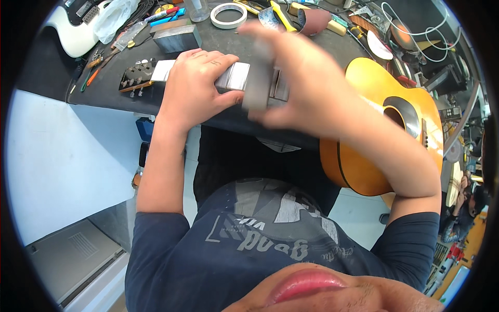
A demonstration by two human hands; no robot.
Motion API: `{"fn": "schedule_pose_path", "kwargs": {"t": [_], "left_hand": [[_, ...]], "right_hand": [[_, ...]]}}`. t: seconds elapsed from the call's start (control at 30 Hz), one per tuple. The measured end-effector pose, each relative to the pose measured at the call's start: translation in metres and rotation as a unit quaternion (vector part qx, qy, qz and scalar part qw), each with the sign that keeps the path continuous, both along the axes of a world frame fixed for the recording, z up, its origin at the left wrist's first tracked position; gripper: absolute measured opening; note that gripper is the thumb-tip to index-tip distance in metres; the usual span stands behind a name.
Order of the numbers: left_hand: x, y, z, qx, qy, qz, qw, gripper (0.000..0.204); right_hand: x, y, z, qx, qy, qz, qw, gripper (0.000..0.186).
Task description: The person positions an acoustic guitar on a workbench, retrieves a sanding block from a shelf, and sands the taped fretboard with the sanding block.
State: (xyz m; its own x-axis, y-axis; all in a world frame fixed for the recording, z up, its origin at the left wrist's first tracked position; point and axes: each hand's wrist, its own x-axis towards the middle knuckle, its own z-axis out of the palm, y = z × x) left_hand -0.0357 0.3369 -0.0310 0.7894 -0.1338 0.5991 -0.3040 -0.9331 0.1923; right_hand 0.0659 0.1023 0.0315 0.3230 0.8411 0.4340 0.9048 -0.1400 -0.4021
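Observation:
An acoustic guitar with a yellow body lies across the bench edge, its headstock at the left. Pale strips cover parts of the neck. My left hand wraps round the neck near the headstock, fingers over the top and thumb along the near side. My right hand, smeared by motion, grips a grey block on or just over the fretboard, to the right of my left hand; whether it touches the frets I cannot tell.
The dark bench holds a metal block, a tape roll, tools, sandpaper and cables. A white guitar body lies at the far left. Another person is at the right edge.

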Motion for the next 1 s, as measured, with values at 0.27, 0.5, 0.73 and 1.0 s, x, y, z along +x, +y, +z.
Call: {"fn": "schedule_pose_path", "kwargs": {"t": [0.27,0.5,0.73,1.0], "left_hand": [[0.004,0.001,-0.003,0.022,-0.023,0.015,0.999,0.068],[0.003,-0.001,-0.002,0.016,0.003,0.015,1.0,0.064],[-0.001,-0.002,0.0,0.011,0.019,0.019,1.0,0.064],[0.001,-0.002,0.002,0.007,0.027,0.024,0.999,0.069]], "right_hand": [[-0.007,0.002,0.0,-0.007,-0.014,0.03,0.999,0.109],[0.004,0.003,0.0,0.008,0.01,0.001,1.0,0.104],[-0.011,0.0,0.0,0.014,-0.023,0.013,1.0,0.107],[0.003,0.002,0.008,0.002,0.012,0.026,1.0,0.098]]}}
